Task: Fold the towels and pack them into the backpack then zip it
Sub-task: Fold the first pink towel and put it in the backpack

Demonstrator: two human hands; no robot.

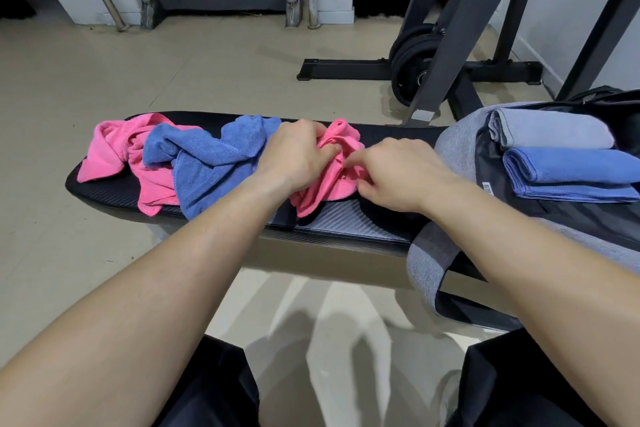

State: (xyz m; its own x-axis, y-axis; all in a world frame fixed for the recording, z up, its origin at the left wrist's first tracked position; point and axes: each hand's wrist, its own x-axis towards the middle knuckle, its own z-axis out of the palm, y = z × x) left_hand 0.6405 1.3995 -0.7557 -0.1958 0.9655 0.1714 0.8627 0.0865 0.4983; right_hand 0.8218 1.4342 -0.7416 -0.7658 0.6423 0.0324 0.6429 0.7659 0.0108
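While two folded towels already lie in the open backpack (453, 139) at the right, the step in hand appears to be opening out a third towel for folding. The left hand (294, 152) grips the pink towel (332, 184), fingers curled into its bunched upper part. The right hand (398, 173) pinches the cloth at its right side. The pink towel lies crumpled on the black bench (346, 218), between the hands and just left of the backpack. Further left lie a crumpled blue towel (214, 163) and, partly under it, the other pink towel (110, 152) at the bench's left end.

The next move calls for finding two corners or one straight hem, then drawing them apart until the cloth lies flat.

The bench is narrow. Its near edge runs just below the pink towel, so a hanging corner may slide off. Free surface is limited to the strip between the crumpled blue towel and the backpack. Inside the backpack, the grey towel (550, 130) and the folded blue towel (571, 170) lie side by side; the room beyond them cannot be judged.
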